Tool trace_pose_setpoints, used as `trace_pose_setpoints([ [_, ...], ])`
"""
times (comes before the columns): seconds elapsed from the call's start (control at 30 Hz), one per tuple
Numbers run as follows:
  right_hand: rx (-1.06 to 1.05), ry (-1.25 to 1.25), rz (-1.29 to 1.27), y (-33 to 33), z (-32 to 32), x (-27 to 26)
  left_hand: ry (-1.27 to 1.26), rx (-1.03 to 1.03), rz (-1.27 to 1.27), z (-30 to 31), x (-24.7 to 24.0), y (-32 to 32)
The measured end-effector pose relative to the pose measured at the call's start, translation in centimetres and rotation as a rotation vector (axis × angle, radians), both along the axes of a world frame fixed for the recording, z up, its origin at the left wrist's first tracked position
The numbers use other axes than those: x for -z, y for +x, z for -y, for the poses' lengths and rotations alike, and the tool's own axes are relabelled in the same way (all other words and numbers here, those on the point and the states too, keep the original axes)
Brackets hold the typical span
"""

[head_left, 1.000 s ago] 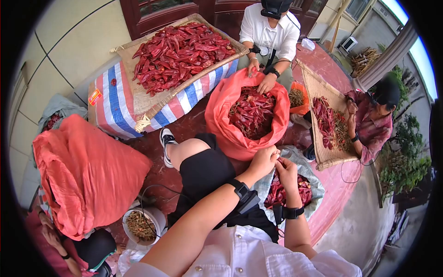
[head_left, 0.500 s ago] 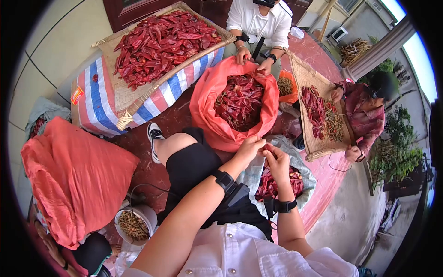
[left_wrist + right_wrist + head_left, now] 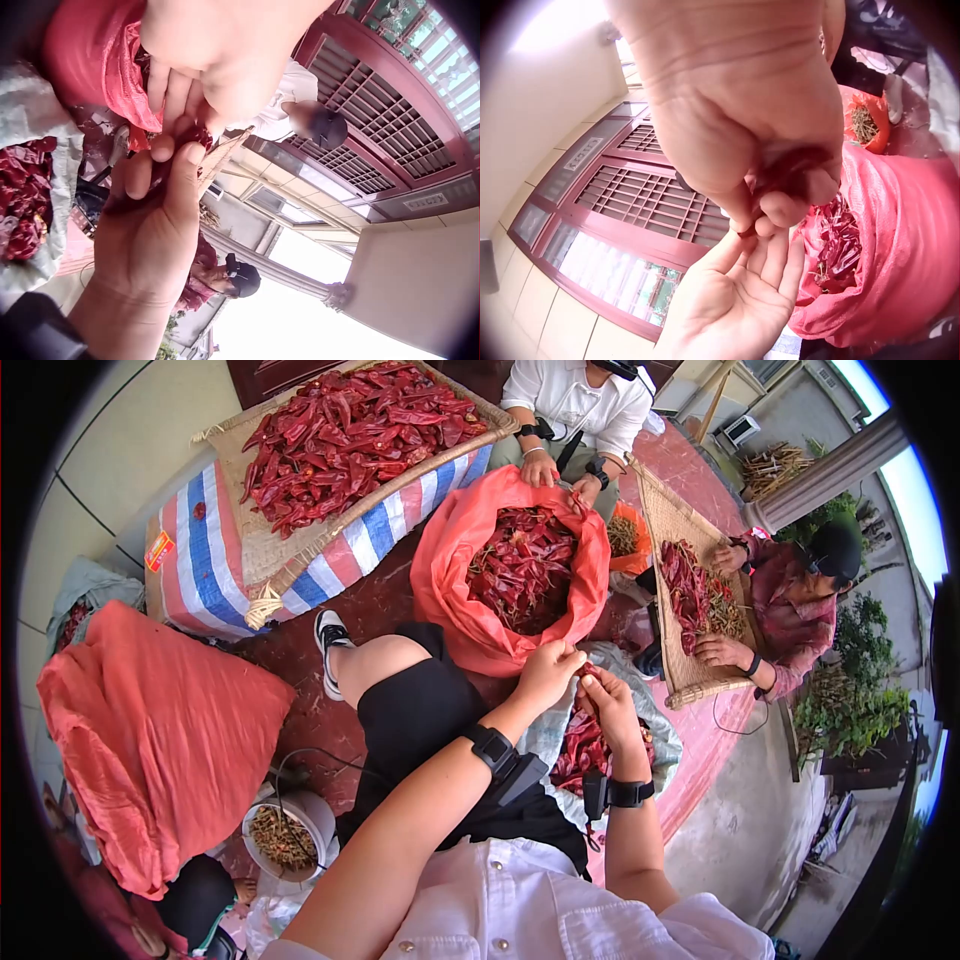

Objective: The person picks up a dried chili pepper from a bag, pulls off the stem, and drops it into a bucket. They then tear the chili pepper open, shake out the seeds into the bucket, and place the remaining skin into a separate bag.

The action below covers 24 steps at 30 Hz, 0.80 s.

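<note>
My right hand [image 3: 612, 708] grips a dark red dried chili pepper [image 3: 789, 163], its thumb laid along the pod. Up against it, my left hand [image 3: 546, 675] pinches the pepper's end between thumb and fingertips. In the left wrist view the pepper [image 3: 198, 136] shows between the two hands, partly covered by fingers. Both hands are held above a pale woven sack [image 3: 656, 705] containing red chilies [image 3: 584, 752]. Just beyond them stands a wide-mouthed red sack [image 3: 465, 630] with more dried chilies [image 3: 520, 565] inside.
A woven tray [image 3: 245, 555] heaped with chilies lies on a striped bundle at the back left. One person [image 3: 575, 410] sits behind the red sack; another [image 3: 790, 600] works over a tilted woven tray [image 3: 685, 685]. A full red sack [image 3: 165, 730] and a white bucket [image 3: 318, 815] stand left.
The head view has shifted. My hands stay together, with more of the pepper showing now. The person opposite has moved from the chilies to the sack's rim.
</note>
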State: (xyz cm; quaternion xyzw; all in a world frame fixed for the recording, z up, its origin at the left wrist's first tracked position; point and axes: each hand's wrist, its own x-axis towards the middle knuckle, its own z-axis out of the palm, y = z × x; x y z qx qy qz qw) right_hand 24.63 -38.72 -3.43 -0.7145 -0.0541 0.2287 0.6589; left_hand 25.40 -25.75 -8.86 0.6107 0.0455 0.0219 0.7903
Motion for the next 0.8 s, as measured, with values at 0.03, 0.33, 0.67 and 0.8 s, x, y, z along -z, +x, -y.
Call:
trace_pose_setpoints([
  [0.03, -0.001, -0.004, -0.002, 0.0, -0.4, -0.1, -0.004, -0.001, -0.002, -0.1, -0.5, -0.1],
  [0.33, 0.093, 0.195, -0.1, 0.3, -2.3, 0.6, 0.302, -0.267, 0.261, -0.1, -3.6, -0.7],
  [0.67, 0.654, 0.53, -0.487, 0.1, -8.9, -0.9, 0.389, -0.431, 0.191, -0.3, -2.6, 0.1],
  [0.8, 0.357, 0.623, -0.411, 0.1, -5.7, 2.6, -0.141, -0.191, -0.101, -1.0, -1.8, 0.3],
])
